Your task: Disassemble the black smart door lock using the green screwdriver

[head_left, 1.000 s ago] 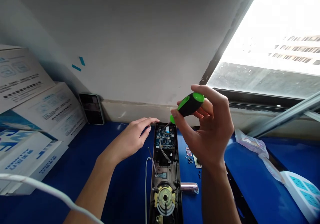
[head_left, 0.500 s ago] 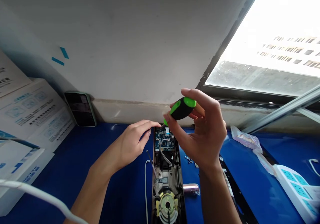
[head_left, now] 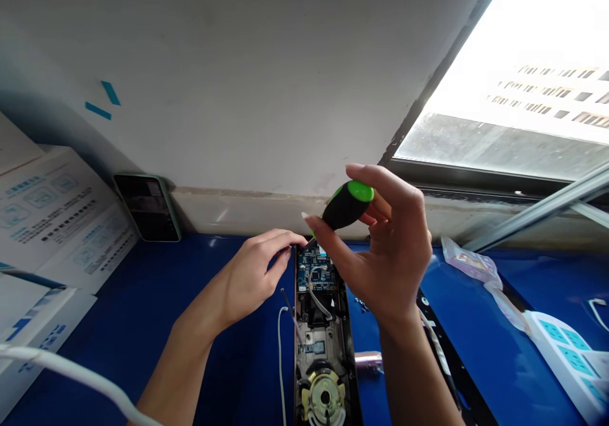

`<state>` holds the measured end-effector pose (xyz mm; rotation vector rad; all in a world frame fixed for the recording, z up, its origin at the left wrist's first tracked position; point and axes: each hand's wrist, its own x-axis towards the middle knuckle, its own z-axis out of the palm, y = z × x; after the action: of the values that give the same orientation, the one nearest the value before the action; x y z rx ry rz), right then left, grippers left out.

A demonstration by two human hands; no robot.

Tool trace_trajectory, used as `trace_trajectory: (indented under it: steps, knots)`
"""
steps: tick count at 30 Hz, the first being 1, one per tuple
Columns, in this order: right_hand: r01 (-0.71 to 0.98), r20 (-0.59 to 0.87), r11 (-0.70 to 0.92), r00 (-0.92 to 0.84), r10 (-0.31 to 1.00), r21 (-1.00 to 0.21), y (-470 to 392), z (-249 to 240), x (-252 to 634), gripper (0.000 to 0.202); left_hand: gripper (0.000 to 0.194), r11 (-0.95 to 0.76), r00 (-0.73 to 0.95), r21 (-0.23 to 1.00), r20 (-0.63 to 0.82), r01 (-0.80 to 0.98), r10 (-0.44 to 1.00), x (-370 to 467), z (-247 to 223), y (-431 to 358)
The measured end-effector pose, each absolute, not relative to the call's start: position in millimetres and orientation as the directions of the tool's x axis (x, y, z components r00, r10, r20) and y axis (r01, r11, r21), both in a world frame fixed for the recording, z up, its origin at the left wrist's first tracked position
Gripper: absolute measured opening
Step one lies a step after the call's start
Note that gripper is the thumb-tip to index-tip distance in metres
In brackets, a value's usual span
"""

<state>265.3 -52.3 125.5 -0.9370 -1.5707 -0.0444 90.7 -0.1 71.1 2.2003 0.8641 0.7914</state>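
My right hand [head_left: 390, 248] is closed around a black and green screwdriver [head_left: 346, 205], its thumb and fingers on the handle. The shaft slants down and left to the upper left corner of a circuit board [head_left: 316, 277]. This board sits at the far end of a long, narrow, opened device housing [head_left: 326, 337]. My left hand [head_left: 250, 277] is on the left, index finger stretched to that corner, beside the screwdriver's tip. The left thumb is apart from the index finger, and its other fingers are partly hidden. Nearer to me, a round metal part [head_left: 326, 397] sits in the housing.
A phone [head_left: 148, 207] leans on the wall, beside white boxes [head_left: 71, 217]. Small screws [head_left: 361, 305] and a pinkish cylinder [head_left: 368, 362] lie right of the housing. Farther right are a long black panel [head_left: 457, 375], a plastic bag [head_left: 471, 264] and a power strip [head_left: 561, 350].
The view has shifted slightly, so the housing appears a little to the right. The screwdriver handle has turned a little, and my right thumb has slid left and up along it. My left hand stays at the corner.
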Motion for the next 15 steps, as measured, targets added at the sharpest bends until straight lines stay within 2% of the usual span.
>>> trace_trajectory:
  steps: [3,8,12,15]
  knots:
    - [0.611,0.853,0.663,0.04,0.52,-0.433,-50.1,123.6,263.8,0.06,0.031,-0.478,0.58,0.799,0.207,0.364,0.788,89.7,71.0,-2.2]
    - [0.656,0.869,0.672,-0.048,0.492,-0.344,-47.7,118.8,264.2,0.06,0.054,-0.243,0.543,0.914,0.03,0.325,0.839,93.5,64.3,-4.2]
    - [0.64,0.877,0.691,-0.055,0.477,-0.336,-48.3,119.5,264.1,0.059,0.064,-0.208,0.525,0.932,0.022,0.297,0.851,100.9,56.9,-2.6]
    - [0.62,0.878,0.699,-0.034,0.477,-0.356,-50.0,122.6,264.1,0.06,0.062,-0.235,0.533,0.939,0.069,0.25,0.843,103.8,53.0,-1.4]
